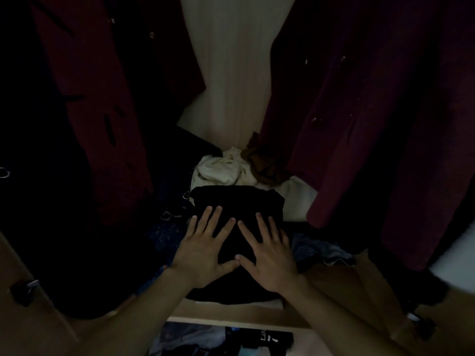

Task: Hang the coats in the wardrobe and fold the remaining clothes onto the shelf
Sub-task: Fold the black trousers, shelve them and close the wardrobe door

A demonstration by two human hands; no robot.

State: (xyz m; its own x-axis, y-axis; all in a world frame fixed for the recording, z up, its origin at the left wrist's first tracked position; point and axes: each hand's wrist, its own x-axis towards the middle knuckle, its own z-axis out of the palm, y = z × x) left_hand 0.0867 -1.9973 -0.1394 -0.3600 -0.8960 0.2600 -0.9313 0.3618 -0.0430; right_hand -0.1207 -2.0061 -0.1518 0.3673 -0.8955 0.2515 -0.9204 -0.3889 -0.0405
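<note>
A folded black garment (236, 201) lies on the wardrobe shelf (231, 313) in the dim middle of the view. My left hand (205, 250) and my right hand (267, 255) press flat on top of it, fingers spread and straight, thumbs almost touching. A dark red coat (102, 98) hangs at the left. A maroon coat (372, 124) hangs at the right, its hem reaching down to the shelf.
Behind the black garment sit crumpled white clothes (223, 168) and a brown cloth (264, 160) against the pale back wall (231, 73). Bluish fabric (321, 250) lies to the right. More clothes (205, 340) show on the lower shelf.
</note>
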